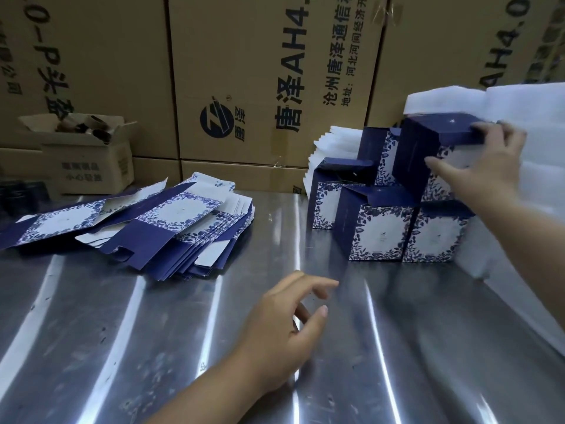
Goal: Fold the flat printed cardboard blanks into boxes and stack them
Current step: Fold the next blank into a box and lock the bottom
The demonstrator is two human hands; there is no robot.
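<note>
Head view. The right hand (486,166) grips a folded box (428,148), with its fingers (484,130) over the top edge and the thumb against the printed side. The box is at the upper tier of the stack of folded boxes (376,228) at the right of the counter (153,347). Motion blur hides whether it is seated or just above the lower row. At least four other folded boxes stand there, close together, some with their top flaps up. The left hand (284,332) hovers low over the bare counter, its fingers loosely curled and holding nothing.

A spread pile of flat blanks (171,228) lies at the left, well apart from the stack.

Assessment: the task is partly done. Several boxes are folded and one is being placed, but many blanks are unfolded.
</note>
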